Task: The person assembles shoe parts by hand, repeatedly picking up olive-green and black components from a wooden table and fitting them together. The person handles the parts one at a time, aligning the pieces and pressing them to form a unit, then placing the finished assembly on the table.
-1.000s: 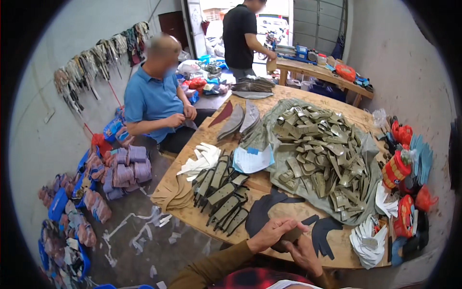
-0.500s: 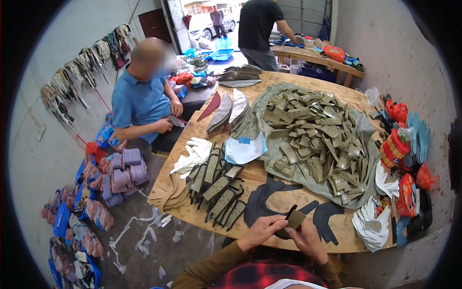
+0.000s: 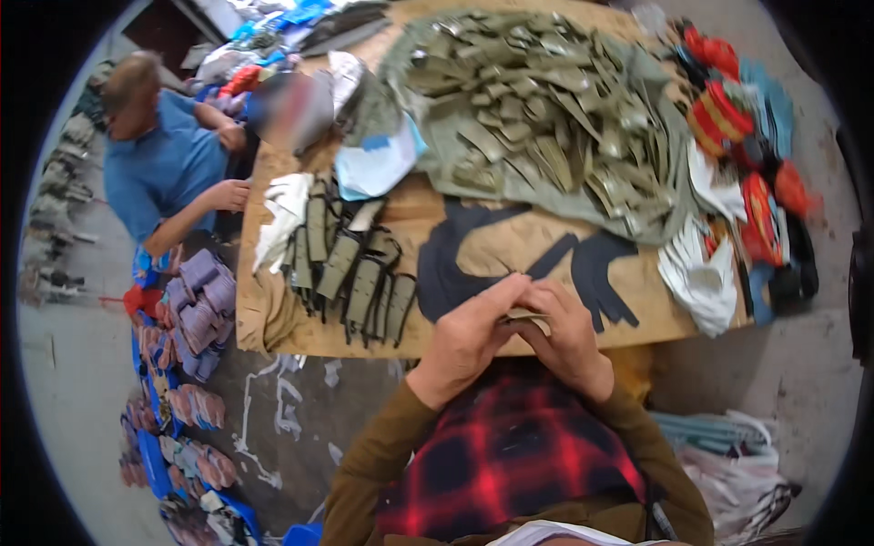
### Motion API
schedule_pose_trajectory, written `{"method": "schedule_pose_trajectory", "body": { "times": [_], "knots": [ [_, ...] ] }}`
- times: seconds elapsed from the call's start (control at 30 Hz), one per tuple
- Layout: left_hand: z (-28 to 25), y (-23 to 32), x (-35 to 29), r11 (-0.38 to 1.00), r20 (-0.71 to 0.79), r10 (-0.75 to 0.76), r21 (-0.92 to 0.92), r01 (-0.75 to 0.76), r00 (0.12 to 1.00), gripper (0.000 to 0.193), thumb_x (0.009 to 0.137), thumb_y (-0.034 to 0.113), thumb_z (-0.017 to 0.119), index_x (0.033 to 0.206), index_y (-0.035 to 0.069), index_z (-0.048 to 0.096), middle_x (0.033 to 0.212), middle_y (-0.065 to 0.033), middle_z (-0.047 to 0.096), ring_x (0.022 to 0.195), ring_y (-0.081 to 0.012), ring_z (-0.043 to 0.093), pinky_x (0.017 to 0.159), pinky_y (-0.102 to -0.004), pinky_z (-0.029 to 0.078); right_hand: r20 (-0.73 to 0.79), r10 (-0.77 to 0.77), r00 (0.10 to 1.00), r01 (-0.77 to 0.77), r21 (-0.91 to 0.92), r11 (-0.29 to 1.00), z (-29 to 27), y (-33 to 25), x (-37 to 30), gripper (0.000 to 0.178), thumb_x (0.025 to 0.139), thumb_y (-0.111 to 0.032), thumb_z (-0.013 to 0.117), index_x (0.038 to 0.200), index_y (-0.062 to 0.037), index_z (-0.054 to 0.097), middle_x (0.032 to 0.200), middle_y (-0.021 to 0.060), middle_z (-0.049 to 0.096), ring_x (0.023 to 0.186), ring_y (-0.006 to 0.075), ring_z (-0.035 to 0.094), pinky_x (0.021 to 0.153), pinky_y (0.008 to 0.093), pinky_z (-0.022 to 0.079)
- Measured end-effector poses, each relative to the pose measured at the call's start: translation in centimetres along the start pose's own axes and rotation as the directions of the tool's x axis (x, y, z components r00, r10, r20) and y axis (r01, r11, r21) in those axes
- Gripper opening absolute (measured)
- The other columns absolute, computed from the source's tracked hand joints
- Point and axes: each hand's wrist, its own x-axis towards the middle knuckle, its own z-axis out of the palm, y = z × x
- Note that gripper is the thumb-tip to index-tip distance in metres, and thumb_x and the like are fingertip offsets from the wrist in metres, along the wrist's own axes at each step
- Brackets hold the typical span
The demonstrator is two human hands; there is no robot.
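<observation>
Head view. Left hand and right hand together at table's near edge, 6 o'clock of the wooden tabletop. Both closed in a pinch on one small olive-tan fabric piece, held between the fingertips just above the edge; most of it covered by fingers, shape unclear.

Directly beyond the hands, at 12 o'clock: dark flat cut-outs lying on the wood. At 10 o'clock: row of olive strap pieces, fanned, overlapping. Beside those, white cut pieces. Far at 12 to 1 o'clock: large heap of olive fabric parts. At 2 o'clock: red-and-orange bundles along the right edge, white plastic bag below them.

At 10 o'clock, off the table: another person in a blue shirt, hands at the table corner. On floor at 8 o'clock: stacked mauve and pink pieces.

Labels or signs not discernible. Rim blurred; far table end cut off.
</observation>
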Motion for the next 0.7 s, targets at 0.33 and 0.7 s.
{"method": "schedule_pose_trajectory", "body": {
  "times": [0.33,0.7],
  "knots": [
    [-0.7,-1.9,-1.6,0.943,-0.171,0.331,0.104,-0.317,0.928,0.028,0.084,-0.006,0.063,0.109,-0.001,0.053,0.128,-0.0285,0.055,0.115,-0.0419,0.059,0.093,-0.0443,0.053,0.028,0.390,0.920,-0.291,0.715,0.635,0.9,0.2,-2.0,0.049,0.089,-0.006,0.064,0.133,0.0006,0.044,0.127,0.0139,0.052,0.107,0.0225,0.060,0.095,0.0338,0.048],
    [0.1,-2.0,-3.4,0.946,-0.190,0.298,0.188,-0.263,0.936,0.046,0.069,-0.010,0.070,0.110,0.002,0.053,0.115,-0.0178,0.052,0.101,-0.0345,0.060,0.085,-0.0410,0.053,0.219,0.486,0.846,-0.510,0.598,0.619,1.5,1.9,-0.5,0.016,0.092,-0.012,0.062,0.096,0.0018,0.069,0.084,0.0043,0.068,0.076,0.0084,0.059,0.070,0.0253,0.046]
  ]
}}
